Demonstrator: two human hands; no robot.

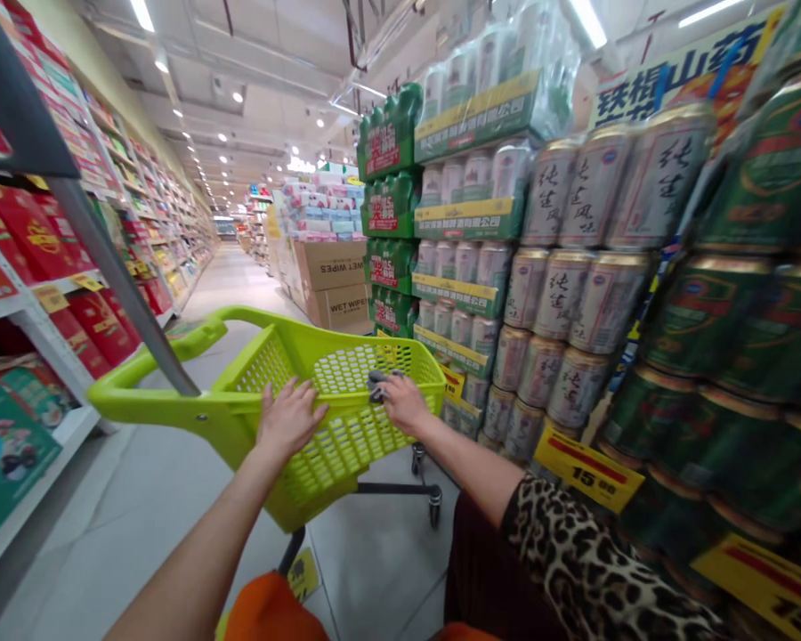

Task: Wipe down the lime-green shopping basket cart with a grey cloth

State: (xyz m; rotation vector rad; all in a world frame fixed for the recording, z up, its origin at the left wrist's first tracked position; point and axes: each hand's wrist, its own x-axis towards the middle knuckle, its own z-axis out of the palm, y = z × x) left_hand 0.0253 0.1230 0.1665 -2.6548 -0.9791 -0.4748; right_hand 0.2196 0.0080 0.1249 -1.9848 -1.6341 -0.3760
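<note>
A lime-green shopping cart (pixel 347 450) with a perforated plastic basket stands right in front of me, side-on. My left hand (pixel 290 416) rests on the near rim of its basket, fingers stretched over the edge and thumb apart. To the right of it, my right hand (pixel 404 402) is closed at the same rim, near the basket's right end. A small dark grey object (pixel 377 385) pokes out from its fingers; its kind cannot be made out. The part of the basket floor behind the near wall is hidden.
Stacked beer cans (pixel 554 294) rise close on my right, with yellow price tags (pixel 591 467) below. Wet-wipe cartons (pixel 337 283) stand beyond the cart. Shelves of red gift boxes (pixel 93 329) line the left. A tiled aisle (pixel 223 254) runs ahead. Something orange (pixel 273 612) shows below me.
</note>
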